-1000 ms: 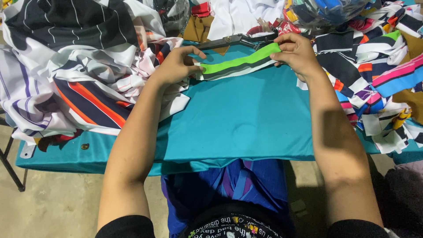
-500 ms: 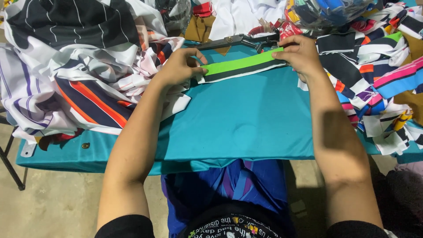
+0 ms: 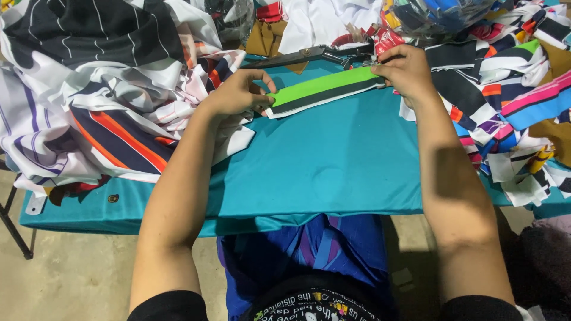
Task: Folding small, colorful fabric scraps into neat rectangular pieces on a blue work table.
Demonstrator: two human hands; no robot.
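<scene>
**A:** What have you got in your hands?

**B:** Your left hand (image 3: 238, 95) is pinching one end of a green, black and white fabric strip (image 3: 324, 90), thumb under, fingers curled over the top. Your right hand (image 3: 406, 72) is clenched on the other end, so the strip is pulled flat between the two.

**A:** And where does that strip lie?

**B:** On the teal cloth covering the tabletop (image 3: 333, 160), close to the far edge and about midway along it (it slants a little, the right end sitting farther from you than the left).

**A:** What's around it?

**B:** Just behind the strip, a pair of large dark fabric shears (image 3: 309, 55) lies along the far edge, its handles near your right hand. Toward the left edge there's a heap of striped cloth (image 3: 101, 95) in black, white, navy and orange, with your left wrist resting against it. Along the right edge, a pile of cut scraps (image 3: 511, 101) in pink, blue, white and black crowds up to your right forearm. The near edge in front of you carries only the teal cloth
</scene>
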